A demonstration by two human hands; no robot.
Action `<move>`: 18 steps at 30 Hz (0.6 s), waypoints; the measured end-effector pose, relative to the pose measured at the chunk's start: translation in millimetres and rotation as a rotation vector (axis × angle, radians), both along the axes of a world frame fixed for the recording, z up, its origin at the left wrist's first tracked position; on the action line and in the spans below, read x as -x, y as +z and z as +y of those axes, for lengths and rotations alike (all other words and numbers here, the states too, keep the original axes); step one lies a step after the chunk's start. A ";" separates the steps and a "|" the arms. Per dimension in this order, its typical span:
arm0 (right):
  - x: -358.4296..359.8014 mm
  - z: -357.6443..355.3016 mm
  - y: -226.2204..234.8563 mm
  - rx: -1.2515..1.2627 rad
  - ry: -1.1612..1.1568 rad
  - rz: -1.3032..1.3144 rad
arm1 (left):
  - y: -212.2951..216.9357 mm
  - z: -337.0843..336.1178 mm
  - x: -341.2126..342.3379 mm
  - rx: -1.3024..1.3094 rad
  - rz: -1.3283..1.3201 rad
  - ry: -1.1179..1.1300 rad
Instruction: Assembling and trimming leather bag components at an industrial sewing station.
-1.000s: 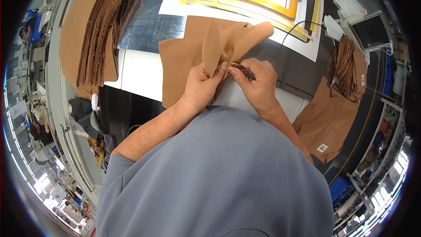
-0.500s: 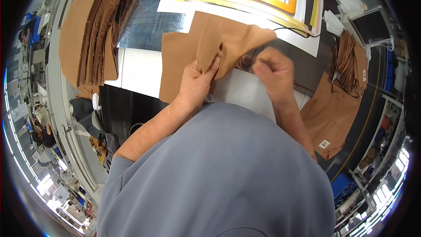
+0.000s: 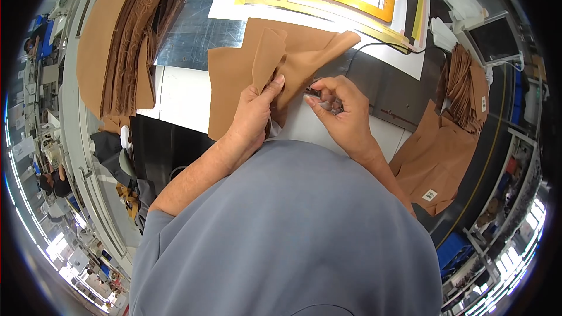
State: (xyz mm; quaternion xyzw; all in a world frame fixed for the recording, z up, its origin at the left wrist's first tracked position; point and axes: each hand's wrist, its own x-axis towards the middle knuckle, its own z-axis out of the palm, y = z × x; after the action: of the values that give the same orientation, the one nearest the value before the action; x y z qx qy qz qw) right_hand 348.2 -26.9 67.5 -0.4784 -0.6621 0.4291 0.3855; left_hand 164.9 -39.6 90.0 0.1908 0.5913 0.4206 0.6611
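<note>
A piece of tan fabric [image 3: 227, 90] lies partly folded on the near side of the worktable. My left hand [image 3: 256, 111] pinches a folded part of it, thumb on top. Just to the right, my right hand [image 3: 346, 108] is closed around a small metal tool [image 3: 316, 98] that looks like thread snips, mostly covered by the fingers. The tool's end is close to the fabric's lower right edge; whether they touch I cannot tell.
A thick stack of brown fabric pieces [image 3: 126, 41] sits at the left. Beyond the fabric is a sewing machine with a yellow frame [image 3: 336, 1] on a white sheet. More brown pieces [image 3: 439, 158] hang at right, below a monitor [image 3: 496, 38]. A black cable [image 3: 374, 44] crosses the table.
My right hand has come left and down, nearer the fabric and my left hand. The fabric and my left hand have shifted slightly left, and the fabric's right flap has folded over more.
</note>
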 end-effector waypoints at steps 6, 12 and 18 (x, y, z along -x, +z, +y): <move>6.8 2.5 -9.9 -0.149 -0.003 0.026 | 0.5 -1.0 1.6 0.042 -0.045 -0.012; 4.7 1.4 -6.5 -0.007 -0.014 -0.025 | 0.9 0.2 6.8 0.002 -0.108 0.021; -12.2 3.1 -12.9 -0.029 -0.096 -0.057 | 17.3 29.0 60.9 -0.530 0.250 0.214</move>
State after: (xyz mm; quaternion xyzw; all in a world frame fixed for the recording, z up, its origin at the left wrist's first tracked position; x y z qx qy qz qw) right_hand 360.5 -23.8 54.6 -0.5159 -0.6552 0.3869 0.3936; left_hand 104.0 -10.6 107.2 0.3434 0.5544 0.6006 0.4626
